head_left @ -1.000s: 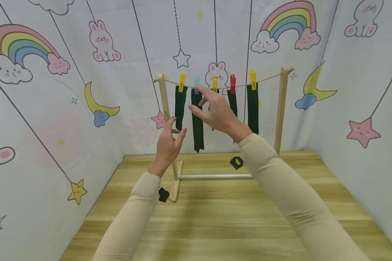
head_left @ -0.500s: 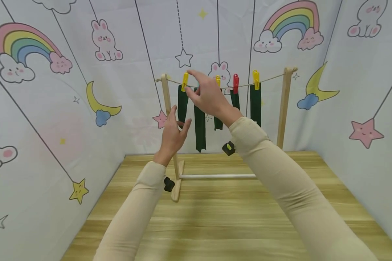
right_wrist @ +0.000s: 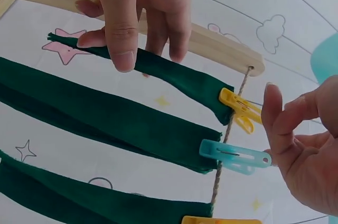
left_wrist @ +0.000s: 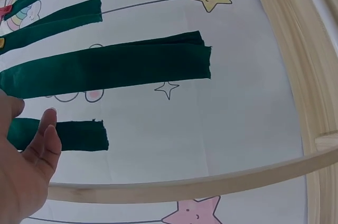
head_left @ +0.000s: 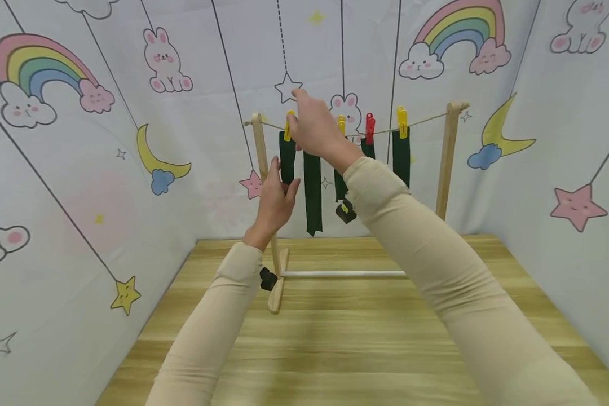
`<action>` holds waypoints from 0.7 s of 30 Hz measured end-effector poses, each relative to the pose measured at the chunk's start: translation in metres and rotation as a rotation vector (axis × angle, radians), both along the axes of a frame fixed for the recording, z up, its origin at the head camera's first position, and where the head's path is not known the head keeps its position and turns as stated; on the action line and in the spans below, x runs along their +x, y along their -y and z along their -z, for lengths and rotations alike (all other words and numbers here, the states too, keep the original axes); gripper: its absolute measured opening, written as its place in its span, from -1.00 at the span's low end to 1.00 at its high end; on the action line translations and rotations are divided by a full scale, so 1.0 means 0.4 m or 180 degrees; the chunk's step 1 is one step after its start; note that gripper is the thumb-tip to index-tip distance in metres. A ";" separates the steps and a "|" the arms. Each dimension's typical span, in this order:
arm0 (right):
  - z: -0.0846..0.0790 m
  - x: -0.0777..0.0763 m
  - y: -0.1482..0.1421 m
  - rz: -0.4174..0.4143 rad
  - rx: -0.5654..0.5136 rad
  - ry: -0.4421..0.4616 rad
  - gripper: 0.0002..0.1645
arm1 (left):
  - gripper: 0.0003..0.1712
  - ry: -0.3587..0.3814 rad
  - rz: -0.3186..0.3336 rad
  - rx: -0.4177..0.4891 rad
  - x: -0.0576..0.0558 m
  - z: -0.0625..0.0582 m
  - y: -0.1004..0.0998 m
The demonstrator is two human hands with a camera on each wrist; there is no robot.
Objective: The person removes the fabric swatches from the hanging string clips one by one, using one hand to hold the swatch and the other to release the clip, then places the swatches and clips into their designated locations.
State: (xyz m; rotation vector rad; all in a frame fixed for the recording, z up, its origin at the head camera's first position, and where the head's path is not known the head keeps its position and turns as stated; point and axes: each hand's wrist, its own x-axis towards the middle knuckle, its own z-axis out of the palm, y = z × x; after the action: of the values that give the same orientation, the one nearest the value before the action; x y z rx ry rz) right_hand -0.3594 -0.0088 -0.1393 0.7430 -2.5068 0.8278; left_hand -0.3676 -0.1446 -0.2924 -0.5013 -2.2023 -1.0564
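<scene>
A wood-grained tabletop (head_left: 355, 349) runs back to white walls (head_left: 208, 101) on the left, right and far side, printed with rainbows, rabbits, moons and stars. Toward the far edge stands a wooden rack (head_left: 445, 169), a white rod (head_left: 345, 274) low between its posts and a cord (head_left: 426, 121) along the top. Dark green strips hang there from coloured clips. The right hand (head_left: 317, 124), thumb and forefinger apart, is at the yellow clip (right_wrist: 231, 100) of the leftmost strip (head_left: 286, 155). Lower down, the left hand (head_left: 276, 200) has thumb and fingers parted about that strip; contact is unclear.
</scene>
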 end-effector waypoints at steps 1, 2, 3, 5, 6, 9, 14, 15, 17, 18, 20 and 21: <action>-0.004 0.000 -0.001 0.0037 -0.0016 0.0077 -0.32 | -0.17 0.0029 0.0042 0.0048 0.000 -0.002 -0.004; -0.008 0.001 -0.001 0.0055 -0.0043 0.0174 -0.31 | -0.18 0.0061 0.0067 0.0113 -0.001 -0.004 -0.006; -0.010 0.001 -0.001 0.0055 -0.0064 0.0264 -0.30 | -0.19 0.0101 0.0084 0.0198 -0.001 -0.006 -0.008; -0.012 0.000 0.003 0.0006 -0.0126 0.0430 -0.28 | -0.22 0.0196 0.0088 0.0389 -0.002 -0.007 -0.009; -0.012 -0.001 0.005 -0.0016 -0.0152 0.0497 -0.27 | -0.24 0.0249 0.0101 0.0490 -0.002 -0.008 -0.009; -0.009 -0.005 0.009 -0.0026 -0.0227 0.0601 -0.26 | -0.29 0.0338 0.0142 0.0692 -0.005 -0.008 -0.010; -0.004 -0.013 0.002 0.0023 -0.0402 0.0571 -0.33 | -0.40 0.0338 0.0213 0.0904 -0.011 -0.014 -0.020; -0.003 -0.014 0.000 0.0024 -0.0438 0.0571 -0.35 | -0.43 0.0346 0.0212 0.0964 -0.011 -0.015 -0.022; 0.000 -0.017 -0.003 0.0016 -0.0515 0.0588 -0.37 | -0.47 0.0354 0.0184 0.1052 -0.012 -0.018 -0.025; 0.001 -0.018 -0.004 0.0021 -0.0548 0.0607 -0.38 | -0.50 0.0360 0.0167 0.1082 -0.012 -0.018 -0.026; 0.003 -0.019 -0.005 0.0011 -0.0641 0.0643 -0.39 | -0.57 0.0361 0.0162 0.1152 -0.013 -0.017 -0.028; 0.004 -0.020 -0.005 0.0003 -0.0684 0.0663 -0.39 | -0.60 0.0352 0.0165 0.1172 -0.013 -0.016 -0.029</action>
State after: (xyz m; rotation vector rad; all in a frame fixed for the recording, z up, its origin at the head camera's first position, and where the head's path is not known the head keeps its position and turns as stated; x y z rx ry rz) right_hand -0.3673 -0.0069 -0.1408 0.6101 -2.5399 1.2073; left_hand -0.3728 -0.1328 -0.2860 -0.3420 -2.0282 -1.5090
